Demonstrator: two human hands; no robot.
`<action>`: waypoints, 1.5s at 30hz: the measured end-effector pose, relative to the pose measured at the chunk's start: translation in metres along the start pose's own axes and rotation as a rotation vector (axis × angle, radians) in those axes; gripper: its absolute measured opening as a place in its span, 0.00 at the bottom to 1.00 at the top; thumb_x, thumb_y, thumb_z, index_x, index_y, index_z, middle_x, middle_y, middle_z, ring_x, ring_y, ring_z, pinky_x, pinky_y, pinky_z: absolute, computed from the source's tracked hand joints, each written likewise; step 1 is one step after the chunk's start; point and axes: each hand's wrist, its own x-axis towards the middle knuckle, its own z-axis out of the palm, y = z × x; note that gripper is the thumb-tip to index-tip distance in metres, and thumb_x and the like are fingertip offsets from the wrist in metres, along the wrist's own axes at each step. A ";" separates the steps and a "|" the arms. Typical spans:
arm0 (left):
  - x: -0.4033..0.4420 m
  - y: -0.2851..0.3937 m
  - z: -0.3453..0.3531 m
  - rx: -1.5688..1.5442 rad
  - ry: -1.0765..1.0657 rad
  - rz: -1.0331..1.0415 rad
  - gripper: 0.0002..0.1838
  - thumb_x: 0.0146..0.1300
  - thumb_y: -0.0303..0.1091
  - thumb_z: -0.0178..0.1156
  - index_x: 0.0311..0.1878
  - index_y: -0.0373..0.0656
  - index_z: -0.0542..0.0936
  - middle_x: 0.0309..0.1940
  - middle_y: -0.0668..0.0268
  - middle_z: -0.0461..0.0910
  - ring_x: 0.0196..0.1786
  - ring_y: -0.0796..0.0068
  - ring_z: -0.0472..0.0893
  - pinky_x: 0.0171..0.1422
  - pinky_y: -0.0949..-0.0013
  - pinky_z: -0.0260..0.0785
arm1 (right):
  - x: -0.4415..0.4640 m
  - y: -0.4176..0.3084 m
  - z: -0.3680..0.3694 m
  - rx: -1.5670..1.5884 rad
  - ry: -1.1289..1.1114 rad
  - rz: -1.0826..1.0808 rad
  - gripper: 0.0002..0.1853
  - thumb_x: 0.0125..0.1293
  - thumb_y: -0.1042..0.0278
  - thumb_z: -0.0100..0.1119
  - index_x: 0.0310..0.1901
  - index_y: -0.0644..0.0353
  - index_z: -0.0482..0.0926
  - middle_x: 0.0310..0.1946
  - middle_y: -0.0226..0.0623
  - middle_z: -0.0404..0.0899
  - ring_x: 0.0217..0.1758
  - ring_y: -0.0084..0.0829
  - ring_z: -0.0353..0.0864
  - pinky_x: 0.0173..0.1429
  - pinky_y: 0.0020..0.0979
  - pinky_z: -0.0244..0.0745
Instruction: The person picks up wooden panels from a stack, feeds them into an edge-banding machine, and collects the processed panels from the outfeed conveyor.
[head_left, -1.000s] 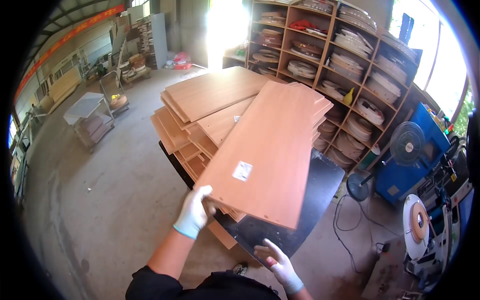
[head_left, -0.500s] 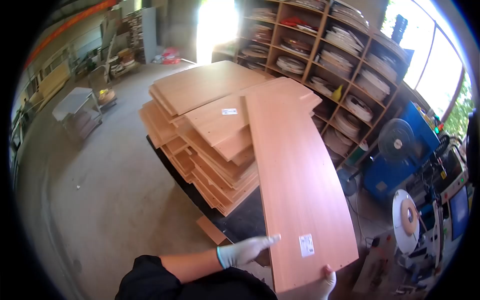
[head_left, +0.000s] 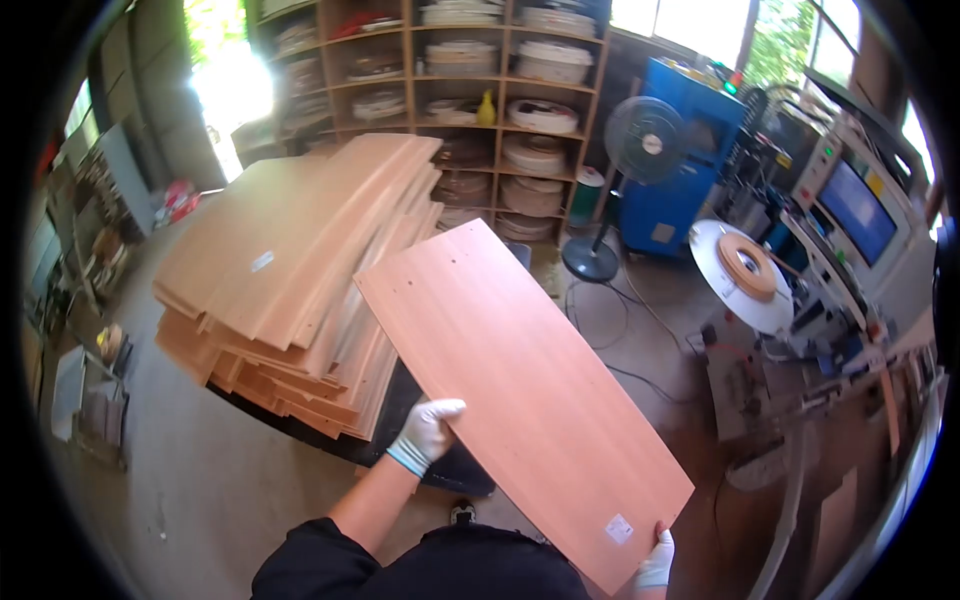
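Observation:
A long wood-grain panel (head_left: 520, 390) slants across the space before me, a white label (head_left: 619, 528) near its lower end and small holes at the far end. My left hand (head_left: 428, 432), in a pale glove, grips its left edge with the thumb over the top face. At the lower right corner my gloved right hand (head_left: 658, 560) is closed on the edge, its thumb on top and the other fingers hidden underneath. To the left stands a stack of similar panels (head_left: 260, 225), unevenly piled on a dark platform (head_left: 400, 400).
Shelves (head_left: 405, 60) with coiled edge bands line the back. A standing fan (head_left: 645, 140) and a blue cabinet (head_left: 680, 160) stand at the right. Nearer is a machine with a screen (head_left: 858, 215) and a band reel (head_left: 745, 268). Cables (head_left: 640, 375) lie on the floor.
My view has turned right. The panel has come away from the stack and swung toward the machine side. My left hand, earlier held flat at the panel's edge, now grips it.

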 end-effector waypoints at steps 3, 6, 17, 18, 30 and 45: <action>0.002 -0.086 -0.022 0.056 -0.168 -0.208 0.09 0.56 0.22 0.63 0.41 0.30 0.83 0.40 0.57 0.85 0.45 0.65 0.84 0.57 0.62 0.76 | 0.000 0.004 -0.086 0.031 0.281 0.035 0.28 0.71 0.54 0.51 0.66 0.62 0.67 0.62 0.42 0.74 0.63 0.45 0.73 0.68 0.49 0.68; -0.012 -0.161 -0.016 0.192 -0.375 -0.407 0.08 0.62 0.26 0.63 0.43 0.33 0.84 0.42 0.57 0.85 0.46 0.66 0.84 0.58 0.63 0.75 | -0.031 0.019 -0.162 -0.017 0.372 -0.075 0.31 0.74 0.45 0.48 0.68 0.61 0.66 0.66 0.42 0.71 0.67 0.44 0.70 0.70 0.47 0.66; 0.001 -0.340 0.116 0.239 -0.157 -0.899 0.22 0.55 0.27 0.60 0.55 0.34 0.76 0.52 0.60 0.81 0.58 0.59 0.77 0.69 0.57 0.64 | -0.162 -0.003 -0.270 0.237 1.022 -0.488 0.34 0.75 0.40 0.42 0.66 0.65 0.68 0.64 0.41 0.72 0.65 0.41 0.72 0.67 0.43 0.68; 0.000 -0.356 0.123 0.235 -0.164 -0.930 0.24 0.55 0.27 0.60 0.57 0.34 0.75 0.55 0.58 0.80 0.59 0.56 0.76 0.70 0.55 0.63 | -0.173 -0.010 -0.270 0.243 1.045 -0.510 0.33 0.75 0.41 0.43 0.65 0.65 0.68 0.63 0.41 0.73 0.64 0.41 0.73 0.67 0.43 0.69; 0.023 -0.482 0.222 0.284 -0.316 -1.363 0.31 0.56 0.30 0.58 0.65 0.33 0.68 0.61 0.51 0.74 0.64 0.47 0.71 0.73 0.47 0.59 | -0.213 -0.026 -0.227 0.346 1.487 -0.522 0.26 0.71 0.57 0.50 0.62 0.70 0.71 0.57 0.47 0.77 0.57 0.41 0.76 0.63 0.39 0.72; 0.129 -0.636 0.334 0.531 -0.573 -1.337 0.26 0.64 0.40 0.63 0.63 0.38 0.74 0.56 0.61 0.80 0.60 0.62 0.77 0.64 0.54 0.69 | -0.116 -0.206 -0.354 -0.071 1.401 -0.308 0.27 0.74 0.52 0.45 0.61 0.68 0.71 0.56 0.44 0.77 0.58 0.40 0.76 0.61 0.39 0.73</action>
